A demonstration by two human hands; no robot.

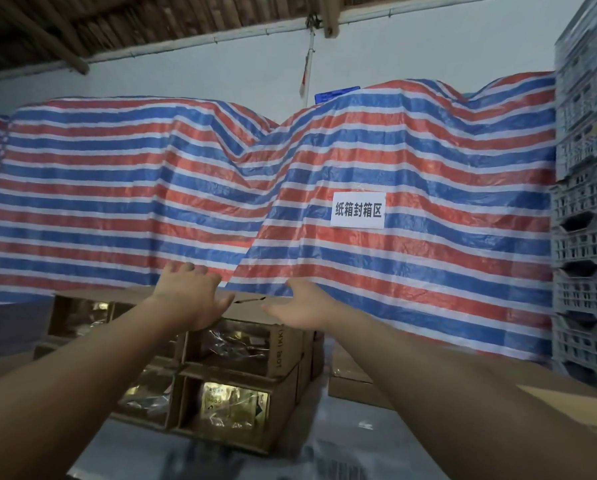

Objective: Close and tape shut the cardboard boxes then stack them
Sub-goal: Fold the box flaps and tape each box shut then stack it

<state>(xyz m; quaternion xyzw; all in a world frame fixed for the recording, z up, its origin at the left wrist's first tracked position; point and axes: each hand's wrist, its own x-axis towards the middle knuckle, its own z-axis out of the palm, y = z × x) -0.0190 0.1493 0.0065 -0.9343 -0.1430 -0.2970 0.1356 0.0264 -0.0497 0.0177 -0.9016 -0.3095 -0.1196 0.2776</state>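
A stack of brown cardboard boxes point(241, 344) lies on its side ahead of me, their open ends showing shiny plastic-wrapped goods. Both arms reach forward over the top box point(252, 308). My left hand point(191, 299) rests palm down on its upper face, fingers spread toward the far edge. My right hand point(304, 306) is at the top right corner of that box, fingers apart, holding nothing. More open boxes point(82, 317) sit to the left in the same stack.
A red, blue and white striped tarp point(394, 168) covers tall piles right behind the boxes, with a white paper sign point(358, 210) on it. Grey plastic crates point(584, 202) tower at the right. Flat cardboard point(355, 386) lies at the lower right.
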